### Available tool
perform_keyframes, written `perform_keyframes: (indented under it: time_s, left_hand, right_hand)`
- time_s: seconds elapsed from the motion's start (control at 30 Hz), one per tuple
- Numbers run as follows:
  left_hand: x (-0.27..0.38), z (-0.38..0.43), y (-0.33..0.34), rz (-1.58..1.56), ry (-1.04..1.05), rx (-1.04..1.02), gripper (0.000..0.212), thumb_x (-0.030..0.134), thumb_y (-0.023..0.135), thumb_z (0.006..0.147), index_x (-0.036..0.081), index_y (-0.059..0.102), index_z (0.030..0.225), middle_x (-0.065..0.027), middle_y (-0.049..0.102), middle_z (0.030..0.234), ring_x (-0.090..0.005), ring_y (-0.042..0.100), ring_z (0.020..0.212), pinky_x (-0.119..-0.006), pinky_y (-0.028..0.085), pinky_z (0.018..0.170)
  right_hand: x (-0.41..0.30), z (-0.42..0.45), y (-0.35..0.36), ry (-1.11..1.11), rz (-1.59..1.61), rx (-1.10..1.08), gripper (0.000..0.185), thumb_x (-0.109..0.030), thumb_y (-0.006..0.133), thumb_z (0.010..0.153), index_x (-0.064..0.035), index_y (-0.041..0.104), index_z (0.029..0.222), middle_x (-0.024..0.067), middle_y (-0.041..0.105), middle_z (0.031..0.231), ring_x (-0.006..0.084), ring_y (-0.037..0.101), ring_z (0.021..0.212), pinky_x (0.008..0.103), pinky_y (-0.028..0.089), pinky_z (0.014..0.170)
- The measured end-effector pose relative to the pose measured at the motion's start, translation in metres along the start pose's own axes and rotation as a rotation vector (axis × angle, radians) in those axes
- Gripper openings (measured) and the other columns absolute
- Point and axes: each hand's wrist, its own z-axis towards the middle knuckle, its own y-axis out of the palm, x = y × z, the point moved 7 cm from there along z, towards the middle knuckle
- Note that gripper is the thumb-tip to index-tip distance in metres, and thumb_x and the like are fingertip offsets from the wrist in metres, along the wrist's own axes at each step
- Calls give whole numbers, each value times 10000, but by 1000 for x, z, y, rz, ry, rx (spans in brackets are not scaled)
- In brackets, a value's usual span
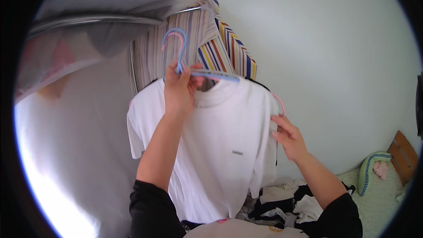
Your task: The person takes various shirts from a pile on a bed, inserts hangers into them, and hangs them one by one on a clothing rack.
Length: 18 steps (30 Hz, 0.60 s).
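My left hand (pixel 181 87) grips the necks of a blue plastic hanger (pixel 216 76) and a pink plastic hanger (pixel 279 100), whose hooks stand side by side above it. A white short-sleeved T-shirt (pixel 214 145) with a small dark mark on the chest hangs below that hand. The blue hanger's arm lies over the neckline on the right; the pink one curves out past the right shoulder. Black edging shows behind both shoulders. At the right sleeve is my right hand (pixel 292 138), thumb and finger apart beside the fabric; whether they pinch it I cannot tell.
A striped fabric wardrobe cover (pixel 231 49) hangs behind the shirt, with a metal rail (pixel 99 19) at upper left. Piled clothes (pixel 281 201) lie below right. On the floor are a green curved cushion (pixel 366 172) and a wooden panel (pixel 403 155). A white wall (pixel 314 39) stands at right.
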Motion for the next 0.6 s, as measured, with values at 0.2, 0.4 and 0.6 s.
perform_keyframes:
  time_s: [0.2, 0.4, 0.6]
  left_hand:
    - [19, -7, 0, -2, 217, 8, 223, 52, 411, 917, 12, 363, 1131, -188, 575, 970, -146, 592, 644, -243, 518, 609]
    - [39, -21, 2, -34, 310, 39, 191, 71, 445, 911, 16, 431, 1093, -161, 585, 961, -133, 587, 630, -254, 517, 606]
    - [19, -15, -27, 10, 245, 193, 202, 72, 450, 906, 21, 429, 1100, -154, 595, 930, -134, 578, 611, -257, 517, 608]
  right_hand:
    - [-1, 5, 15, 50, 496, -86, 446, -48, 470, 845, -52, 428, 1289, 48, 352, 1330, 168, 390, 1161, 282, 284, 993]
    - [-29, -9, 26, 50, 681, -153, 432, -77, 432, 882, -5, 381, 1305, 88, 398, 1311, 175, 371, 1197, 288, 282, 1006]
    - [-22, 5, 30, 64, 668, -136, 410, -98, 438, 895, 2, 401, 1290, 88, 408, 1303, 172, 375, 1195, 287, 285, 1004]
